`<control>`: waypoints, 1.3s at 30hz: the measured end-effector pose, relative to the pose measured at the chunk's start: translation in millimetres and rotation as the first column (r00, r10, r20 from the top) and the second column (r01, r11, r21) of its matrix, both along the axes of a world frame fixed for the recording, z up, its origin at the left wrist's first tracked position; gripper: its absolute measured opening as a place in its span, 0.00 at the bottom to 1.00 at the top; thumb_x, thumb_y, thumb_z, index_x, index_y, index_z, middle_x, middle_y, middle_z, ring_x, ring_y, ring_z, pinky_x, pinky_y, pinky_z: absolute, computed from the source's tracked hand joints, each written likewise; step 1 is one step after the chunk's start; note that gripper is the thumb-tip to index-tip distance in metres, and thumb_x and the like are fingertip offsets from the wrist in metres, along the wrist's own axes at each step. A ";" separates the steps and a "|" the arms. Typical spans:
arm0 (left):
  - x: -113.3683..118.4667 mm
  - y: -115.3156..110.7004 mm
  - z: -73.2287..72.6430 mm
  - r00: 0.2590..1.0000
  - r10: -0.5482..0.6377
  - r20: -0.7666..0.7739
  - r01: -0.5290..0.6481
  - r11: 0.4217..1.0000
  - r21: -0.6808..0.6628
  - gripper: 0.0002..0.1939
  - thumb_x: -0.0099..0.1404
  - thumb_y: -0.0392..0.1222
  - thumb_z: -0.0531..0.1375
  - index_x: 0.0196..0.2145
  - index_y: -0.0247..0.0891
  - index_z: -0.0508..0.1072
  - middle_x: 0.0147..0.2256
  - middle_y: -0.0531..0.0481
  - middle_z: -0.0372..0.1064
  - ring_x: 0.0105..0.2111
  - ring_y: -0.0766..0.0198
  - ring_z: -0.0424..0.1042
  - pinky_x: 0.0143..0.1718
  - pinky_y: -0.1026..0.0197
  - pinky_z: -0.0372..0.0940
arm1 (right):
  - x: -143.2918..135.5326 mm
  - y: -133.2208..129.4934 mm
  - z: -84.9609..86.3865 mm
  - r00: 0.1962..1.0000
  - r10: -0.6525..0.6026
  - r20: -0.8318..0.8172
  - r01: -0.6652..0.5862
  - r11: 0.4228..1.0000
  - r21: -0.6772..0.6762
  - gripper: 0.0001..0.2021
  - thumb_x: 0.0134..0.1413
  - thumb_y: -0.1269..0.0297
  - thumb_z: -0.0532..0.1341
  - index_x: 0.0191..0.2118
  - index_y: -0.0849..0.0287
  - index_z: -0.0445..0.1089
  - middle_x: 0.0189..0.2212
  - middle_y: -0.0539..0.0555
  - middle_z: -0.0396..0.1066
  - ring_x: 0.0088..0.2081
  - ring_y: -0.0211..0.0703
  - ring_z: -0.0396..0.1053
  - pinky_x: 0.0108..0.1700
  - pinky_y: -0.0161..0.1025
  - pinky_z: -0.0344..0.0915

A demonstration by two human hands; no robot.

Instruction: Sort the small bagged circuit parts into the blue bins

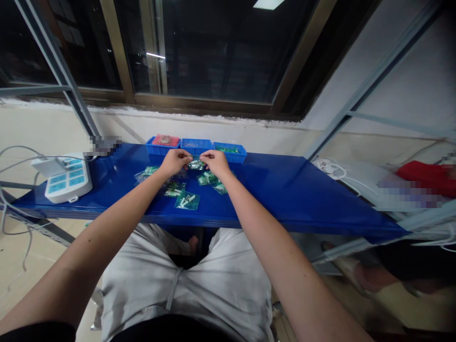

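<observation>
Between my two hands is a small clear plastic bag [196,164] with green and white pieces in it. My left hand [175,162] pinches its left edge, and my right hand [215,162] pinches the right edge. Just below lie similar little bags: one bag [187,200] with white sticks nearest the table's front edge, another bag [174,189] behind it, and a bag [206,178] under my right hand. More clear bags [147,174] are heaped beside my left forearm. The exact contents are too small to make out.
Three blue bins stand at the back: the left bin [156,149] holds a red packet [166,140], the middle bin [196,143] is beside it, and the right bin [239,153] has green pieces. A white power strip [69,183] with cables sits left on the blue table [285,190]. Metal posts flank it.
</observation>
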State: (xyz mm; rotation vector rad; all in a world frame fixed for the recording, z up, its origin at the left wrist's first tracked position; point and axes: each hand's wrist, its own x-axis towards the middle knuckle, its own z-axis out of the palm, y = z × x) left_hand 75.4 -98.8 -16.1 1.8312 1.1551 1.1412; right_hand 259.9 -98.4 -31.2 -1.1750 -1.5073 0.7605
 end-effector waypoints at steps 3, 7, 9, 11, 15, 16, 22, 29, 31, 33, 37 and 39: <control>0.1 -0.5 0.7 1.000 -0.002 0.001 0.002 1.000 0.011 0.07 0.56 0.41 0.66 0.29 0.36 0.74 0.20 0.51 0.69 0.19 0.64 0.69 0.23 0.62 0.63 | 0.1 -0.3 0.4 1.000 0.003 -0.014 -0.004 1.000 -0.014 0.05 0.48 0.66 0.64 0.32 0.61 0.75 0.24 0.50 0.72 0.22 0.37 0.66 0.26 0.35 0.66; -1.6 -0.9 1.8 1.000 0.025 0.001 -0.025 0.996 0.085 0.08 0.56 0.43 0.66 0.30 0.36 0.76 0.18 0.54 0.66 0.17 0.68 0.63 0.20 0.64 0.58 | 1.0 -3.1 2.1 1.000 -0.009 0.001 0.009 0.999 -0.039 0.05 0.49 0.65 0.65 0.30 0.61 0.75 0.21 0.50 0.70 0.22 0.38 0.67 0.26 0.35 0.65; -2.4 -1.7 2.5 0.999 0.044 -0.002 -0.043 0.993 0.107 0.09 0.57 0.45 0.65 0.31 0.36 0.77 0.16 0.56 0.63 0.16 0.69 0.61 0.20 0.64 0.56 | 0.6 -6.6 4.5 1.000 -0.009 -0.009 0.009 0.997 -0.076 0.05 0.50 0.64 0.65 0.29 0.60 0.74 0.18 0.48 0.68 0.19 0.37 0.65 0.23 0.34 0.64; -2.2 -3.0 3.4 0.999 0.035 0.027 -0.037 0.997 0.075 0.10 0.59 0.46 0.65 0.32 0.35 0.77 0.15 0.55 0.64 0.16 0.68 0.63 0.20 0.65 0.57 | -0.5 -10.3 7.5 0.997 0.019 -0.072 -0.030 0.989 -0.145 0.06 0.53 0.63 0.65 0.30 0.60 0.73 0.16 0.48 0.67 0.17 0.38 0.65 0.20 0.34 0.62; 1.2 -7.2 6.6 0.991 0.002 0.131 0.002 1.000 -0.027 0.09 0.61 0.44 0.63 0.32 0.34 0.75 0.26 0.47 0.75 0.24 0.62 0.74 0.24 0.63 0.65 | -2.8 -12.9 11.5 0.964 0.071 -0.257 -0.129 0.968 -0.217 0.08 0.57 0.60 0.63 0.32 0.60 0.70 0.23 0.53 0.74 0.22 0.41 0.74 0.20 0.33 0.66; 2.1 -8.2 7.6 0.991 0.001 0.133 0.003 0.999 -0.032 0.10 0.62 0.45 0.62 0.31 0.33 0.75 0.28 0.45 0.76 0.26 0.61 0.75 0.25 0.62 0.67 | -3.0 -12.4 11.4 0.956 0.073 -0.286 -0.137 0.967 -0.213 0.10 0.58 0.59 0.63 0.32 0.60 0.70 0.25 0.54 0.75 0.24 0.41 0.75 0.22 0.33 0.68; 3.4 -7.6 7.2 0.991 -0.040 0.129 0.041 0.999 -0.003 0.07 0.58 0.40 0.65 0.29 0.34 0.73 0.23 0.47 0.73 0.27 0.61 0.75 0.30 0.60 0.70 | -2.9 -8.4 6.0 0.976 0.084 -0.200 -0.106 0.989 -0.102 0.05 0.49 0.70 0.66 0.29 0.60 0.68 0.23 0.50 0.71 0.26 0.40 0.74 0.24 0.31 0.69; 2.6 -1.7 1.6 0.982 -0.043 0.185 0.050 0.998 -0.034 0.13 0.53 0.33 0.66 0.34 0.37 0.66 0.23 0.53 0.71 0.25 0.62 0.75 0.27 0.62 0.69 | -3.0 -9.9 5.1 0.992 0.119 -0.043 -0.118 0.993 0.024 0.15 0.43 0.74 0.62 0.40 0.56 0.66 0.19 0.41 0.65 0.25 0.39 0.72 0.27 0.32 0.65; 3.0 -1.6 1.8 0.981 -0.018 0.191 0.026 0.999 -0.039 0.13 0.53 0.32 0.66 0.34 0.36 0.66 0.24 0.53 0.70 0.25 0.62 0.75 0.26 0.63 0.68 | -2.8 -9.4 4.8 0.992 0.126 -0.022 -0.125 0.991 0.045 0.15 0.43 0.74 0.62 0.40 0.56 0.66 0.19 0.41 0.64 0.26 0.39 0.71 0.30 0.33 0.65; 3.3 -1.7 2.2 0.982 -0.001 0.191 0.008 0.999 -0.038 0.13 0.53 0.32 0.66 0.33 0.36 0.66 0.24 0.53 0.70 0.25 0.62 0.75 0.24 0.63 0.68 | -2.5 -8.5 4.1 0.991 0.133 -0.011 -0.132 0.990 0.054 0.14 0.43 0.74 0.61 0.39 0.56 0.67 0.19 0.41 0.64 0.25 0.39 0.71 0.31 0.34 0.65; 3.3 -2.4 3.3 0.984 0.012 0.179 -0.006 0.999 -0.035 0.12 0.53 0.32 0.67 0.33 0.36 0.66 0.24 0.53 0.69 0.25 0.63 0.75 0.24 0.64 0.67 | -2.1 -7.0 2.8 0.993 0.114 0.005 -0.114 0.993 0.043 0.13 0.42 0.73 0.61 0.38 0.57 0.67 0.20 0.42 0.65 0.25 0.38 0.70 0.31 0.34 0.65; 3.1 -3.3 4.1 0.985 0.007 0.173 -0.001 0.999 -0.037 0.12 0.53 0.32 0.66 0.32 0.36 0.66 0.23 0.53 0.69 0.25 0.63 0.74 0.25 0.63 0.67 | -2.1 -6.8 2.5 0.994 0.107 0.005 -0.107 0.994 0.036 0.13 0.42 0.73 0.61 0.38 0.57 0.68 0.20 0.42 0.65 0.25 0.39 0.70 0.31 0.34 0.65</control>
